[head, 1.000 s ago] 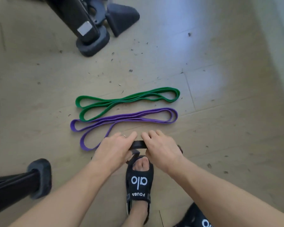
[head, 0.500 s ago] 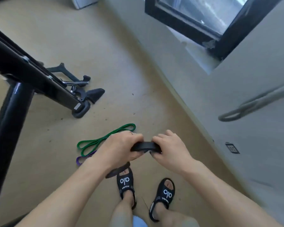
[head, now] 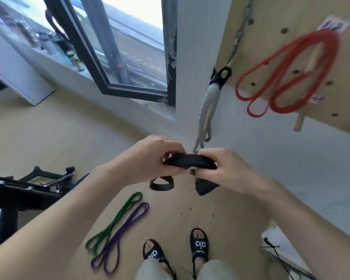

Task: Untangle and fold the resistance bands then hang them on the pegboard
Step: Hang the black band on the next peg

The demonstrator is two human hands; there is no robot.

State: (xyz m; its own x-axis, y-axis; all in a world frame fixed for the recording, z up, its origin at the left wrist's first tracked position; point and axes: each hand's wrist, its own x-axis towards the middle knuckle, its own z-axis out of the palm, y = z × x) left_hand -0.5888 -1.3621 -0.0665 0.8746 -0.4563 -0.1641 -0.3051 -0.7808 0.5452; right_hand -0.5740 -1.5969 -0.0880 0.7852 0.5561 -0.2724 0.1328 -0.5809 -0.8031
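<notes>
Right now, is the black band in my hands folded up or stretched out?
Folded. The black band is bunched into a short stack of layers between the left hand and right hand, with small loops hanging below.

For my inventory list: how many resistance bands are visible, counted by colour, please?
Black band, held in both hands: 1
Red band, hanging on the pegboard: 1
Green band, on the floor: 1
Purple band, on the floor: 1
Total: 4

Both hands raised, fingers curled.
Left hand (head: 150, 158) and right hand (head: 222, 168) are held together on black band (head: 190, 161).
</notes>
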